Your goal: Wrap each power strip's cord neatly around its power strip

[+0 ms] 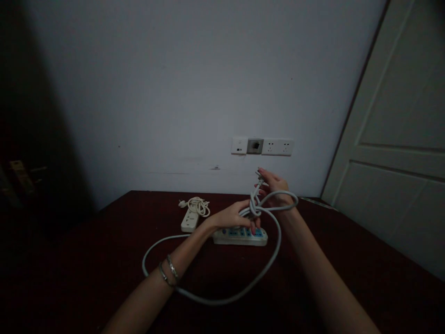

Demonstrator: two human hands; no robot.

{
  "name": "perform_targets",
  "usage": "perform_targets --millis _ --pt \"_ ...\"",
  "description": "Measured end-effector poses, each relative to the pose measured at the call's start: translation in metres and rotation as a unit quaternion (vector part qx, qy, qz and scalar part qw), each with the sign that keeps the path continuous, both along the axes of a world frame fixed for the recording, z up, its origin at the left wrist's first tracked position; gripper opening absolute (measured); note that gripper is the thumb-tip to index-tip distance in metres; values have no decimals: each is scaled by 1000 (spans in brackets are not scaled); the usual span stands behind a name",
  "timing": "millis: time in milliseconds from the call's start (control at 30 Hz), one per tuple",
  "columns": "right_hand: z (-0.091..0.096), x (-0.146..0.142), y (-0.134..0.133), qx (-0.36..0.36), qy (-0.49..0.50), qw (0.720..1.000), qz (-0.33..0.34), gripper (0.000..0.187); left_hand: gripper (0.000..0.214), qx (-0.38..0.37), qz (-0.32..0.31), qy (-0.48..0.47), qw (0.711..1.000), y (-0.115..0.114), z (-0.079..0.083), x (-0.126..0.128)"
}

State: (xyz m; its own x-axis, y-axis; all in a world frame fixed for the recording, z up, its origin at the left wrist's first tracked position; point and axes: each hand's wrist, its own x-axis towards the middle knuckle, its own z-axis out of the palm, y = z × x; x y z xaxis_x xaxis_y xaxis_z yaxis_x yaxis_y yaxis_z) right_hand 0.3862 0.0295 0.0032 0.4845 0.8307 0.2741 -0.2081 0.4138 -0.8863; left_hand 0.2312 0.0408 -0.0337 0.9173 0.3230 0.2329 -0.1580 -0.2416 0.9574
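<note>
A bundled, partly knotted grey-white power cord (255, 204) is gripped in my left hand (232, 216), its fingers curled round the coils. My right hand (274, 183) pinches the plug end (259, 178) of that cord above the bundle. One loop of cord sticks out to the right across my right wrist. A long slack length sweeps down, passes my left forearm and runs back to a white power strip (239, 237) with blue sockets. The strip lies on the table just below my left hand, which partly covers it.
Farther back on the dark red table (139, 208) lies a smaller white power strip (189, 220) with its cord (198, 205) coiled on top. Wall sockets (277, 147) and a grey wall plate (255, 145) sit above the table. A pale panelled door (392, 130) stands at the right.
</note>
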Motion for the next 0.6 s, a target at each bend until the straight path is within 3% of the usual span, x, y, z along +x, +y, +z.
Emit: perform_targets --millis 100,267,400,600 --pt "-2 -10 -2 11 -12 1000 -2 41 49 -78 -16 -55 995 4 5 -5" --pt "1 -28 -12 34 -123 992 -5 45 29 -117 77 -74 987 5 16 -10" --pt "1 -40 -14 13 -150 987 56 43 23 -87 181 -39 979 10 7 -6" --pt "-8 -39 -3 -36 -72 995 54 40 34 -109 223 -47 968 11 -7 10"
